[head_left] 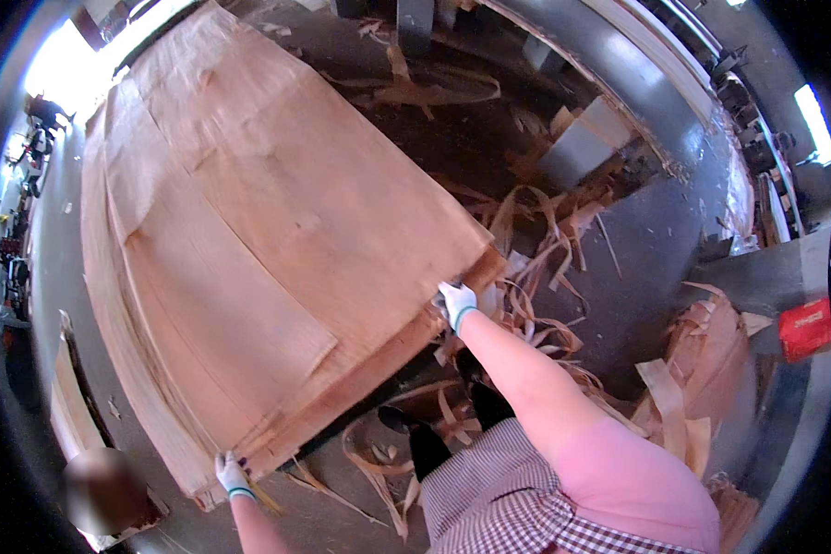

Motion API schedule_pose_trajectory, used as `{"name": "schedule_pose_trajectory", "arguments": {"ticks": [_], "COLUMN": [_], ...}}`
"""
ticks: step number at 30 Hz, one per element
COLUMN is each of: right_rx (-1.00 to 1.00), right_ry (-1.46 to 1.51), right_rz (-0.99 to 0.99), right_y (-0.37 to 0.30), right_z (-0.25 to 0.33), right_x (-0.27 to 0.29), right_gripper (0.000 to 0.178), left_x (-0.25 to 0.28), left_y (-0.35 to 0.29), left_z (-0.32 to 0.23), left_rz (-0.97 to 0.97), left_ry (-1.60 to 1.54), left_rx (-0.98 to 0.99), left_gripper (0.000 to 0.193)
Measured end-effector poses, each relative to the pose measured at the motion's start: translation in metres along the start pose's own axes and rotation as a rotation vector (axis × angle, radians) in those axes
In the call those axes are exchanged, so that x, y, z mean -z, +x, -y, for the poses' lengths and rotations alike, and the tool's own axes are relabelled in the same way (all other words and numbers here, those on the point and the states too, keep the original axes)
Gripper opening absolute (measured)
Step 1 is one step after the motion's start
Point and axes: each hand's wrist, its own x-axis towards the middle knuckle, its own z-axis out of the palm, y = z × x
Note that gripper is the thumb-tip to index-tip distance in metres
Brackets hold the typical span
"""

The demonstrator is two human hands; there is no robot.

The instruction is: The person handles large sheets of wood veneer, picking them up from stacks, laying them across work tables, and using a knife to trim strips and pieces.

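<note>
Your large stack of wood veneer sheets [342,212] fills the left and middle of the scene, running from its near edge, just in front of you, to the far left. On top, toward the left, lies a narrower veneer sheet [235,305], its near end short of the stack's edge. Your checked apron [499,485] shows near, at the centre. To the right sits a heap of veneer scraps [711,346], with curled veneer strips [549,245] between it and the stack; beyond the heap is a red object [805,330]. Your gloved right hand [457,305] touches the stack's near right corner, fingers bent over the edge; your gloved left hand [233,474] touches its near left edge. You cannot tell whether either hand's fingers pinch a sheet.
</note>
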Motion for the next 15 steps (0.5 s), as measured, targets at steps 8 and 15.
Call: {"name": "schedule_pose_trajectory", "arguments": {"ticks": [8, 15], "right_rx": [0.034, 0.007], "right_ry": [-0.200, -0.253], "right_rz": [0.071, 0.052], "right_y": [-0.002, -0.002], "right_z": [-0.004, -0.012], "right_x": [-0.005, -0.001], "right_gripper": [0.010, 0.014], "left_x": [0.021, 0.008], "left_y": [0.014, 0.011], "left_z": [-0.014, -0.006], "left_rz": [-0.162, -0.164], "left_ry": [0.127, 0.065], "left_rx": [-0.081, 0.019], "left_gripper": [0.033, 0.043]}}
